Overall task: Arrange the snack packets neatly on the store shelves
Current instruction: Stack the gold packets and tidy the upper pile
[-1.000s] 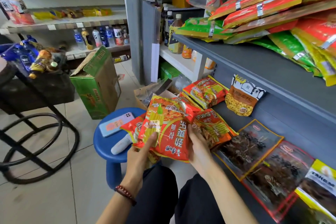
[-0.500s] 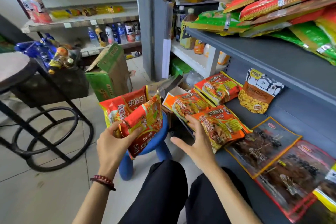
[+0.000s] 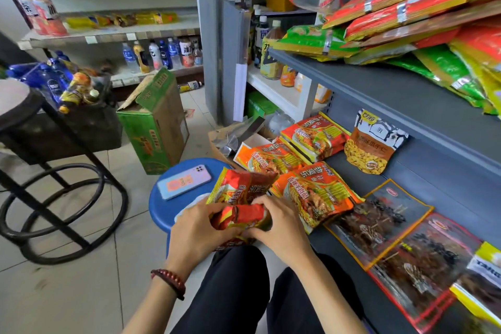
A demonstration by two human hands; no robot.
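Clutching Chinese-lettered snack packets (image 3: pixel 242 192)

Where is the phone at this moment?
In the head view the phone lies flat on the blue stool, left of centre, between the green carton behind it and the held snack packets.

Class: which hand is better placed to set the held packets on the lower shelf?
Probably right: the right hand grips the red packets beside the lower shelf; the left hand is over the blue stool.
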